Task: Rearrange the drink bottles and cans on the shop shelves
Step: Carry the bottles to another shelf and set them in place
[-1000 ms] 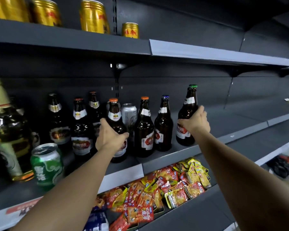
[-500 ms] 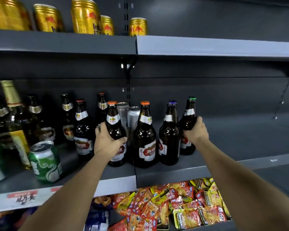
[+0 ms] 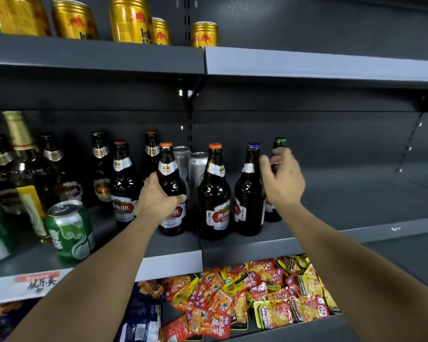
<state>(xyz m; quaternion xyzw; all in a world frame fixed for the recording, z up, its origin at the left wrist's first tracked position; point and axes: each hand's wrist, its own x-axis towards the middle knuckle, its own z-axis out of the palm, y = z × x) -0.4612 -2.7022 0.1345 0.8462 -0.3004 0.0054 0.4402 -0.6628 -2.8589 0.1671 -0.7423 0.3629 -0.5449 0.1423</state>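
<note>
Brown beer bottles stand in a row on the middle shelf (image 3: 356, 233). My left hand (image 3: 156, 197) is wrapped around the body of an orange-capped bottle (image 3: 170, 183). To its right stand another orange-capped bottle (image 3: 214, 193) and a blue-capped bottle (image 3: 248, 191). My right hand (image 3: 282, 178) hovers with fingers apart in front of the green-capped bottle (image 3: 279, 141), which stands on the shelf behind it. Two silver cans (image 3: 198, 166) sit behind the front bottles.
More brown bottles and a gold-foiled bottle (image 3: 22, 154) crowd the left, with green cans (image 3: 69, 230) at the shelf front. Gold cans (image 3: 131, 18) line the top shelf. Snack packets (image 3: 257, 297) fill the lower shelf. The middle shelf's right half holds nothing.
My right hand has let go of the green-capped bottle after moving it left beside the blue-capped one. My left hand keeps its hold on the orange-capped bottle.
</note>
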